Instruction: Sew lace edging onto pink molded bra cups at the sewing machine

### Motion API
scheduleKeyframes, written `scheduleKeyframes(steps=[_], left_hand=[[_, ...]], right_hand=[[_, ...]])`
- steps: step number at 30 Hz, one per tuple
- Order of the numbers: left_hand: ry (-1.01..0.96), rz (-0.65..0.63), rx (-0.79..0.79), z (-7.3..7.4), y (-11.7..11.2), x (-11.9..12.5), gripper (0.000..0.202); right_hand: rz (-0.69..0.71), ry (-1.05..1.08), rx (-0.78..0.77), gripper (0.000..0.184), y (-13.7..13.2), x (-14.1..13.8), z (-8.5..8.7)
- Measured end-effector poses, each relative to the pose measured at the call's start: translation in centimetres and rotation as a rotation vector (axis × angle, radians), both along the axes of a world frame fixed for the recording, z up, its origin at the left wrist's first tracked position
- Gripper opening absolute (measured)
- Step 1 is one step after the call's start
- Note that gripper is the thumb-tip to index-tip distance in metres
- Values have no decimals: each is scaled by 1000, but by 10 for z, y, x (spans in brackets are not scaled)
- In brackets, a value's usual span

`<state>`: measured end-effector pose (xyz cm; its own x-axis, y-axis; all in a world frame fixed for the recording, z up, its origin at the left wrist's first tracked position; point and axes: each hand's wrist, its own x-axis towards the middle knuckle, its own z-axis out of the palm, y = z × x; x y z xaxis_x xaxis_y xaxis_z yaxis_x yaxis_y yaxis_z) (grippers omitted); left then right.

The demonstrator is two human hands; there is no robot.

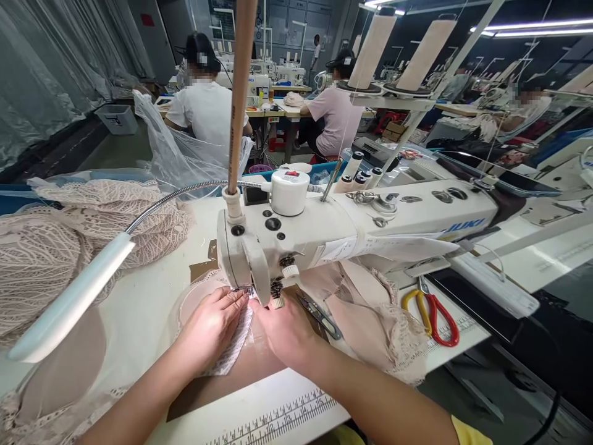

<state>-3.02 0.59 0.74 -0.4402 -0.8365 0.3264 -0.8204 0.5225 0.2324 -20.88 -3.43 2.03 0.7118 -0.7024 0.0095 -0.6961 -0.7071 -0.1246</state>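
Observation:
At the presser foot (249,292) of a white sewing machine (291,232), my left hand (215,321) is closed on a white patterned fabric piece (231,353), its fingers bent together beside the needle area. On the other side of the foot, my right hand (286,330) rests on the work, its thumb pointing at the foot. The machine's thread-tension knobs cover most of its fingers, so their grip is hidden. A beige lace-edged bra cup (199,295) lies under and beyond my left hand. Thread snips (320,316) lie just right of my right hand.
Beige lace pieces (41,259) are heaped at left, beneath a lamp (74,296) on a bendy neck. To the right are more beige fabric (365,309) and red-and-yellow-handled scissors (433,315). A brown pole (241,93) rises in front. Other people sit at machines beyond.

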Motion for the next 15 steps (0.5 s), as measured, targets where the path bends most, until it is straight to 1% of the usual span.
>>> scheduleKeyframes(steps=[2,9,15], left_hand=[[1,1,17,0,-1,2,27],[-2,25,74,1,-2,7,28],[23,89,94,-5,-3,7,25]], right_hand=[[-24,2,9,34,0,1,1],[12,2,20,39,3,0,1],[-13,-8,58,43,3,-2,4]])
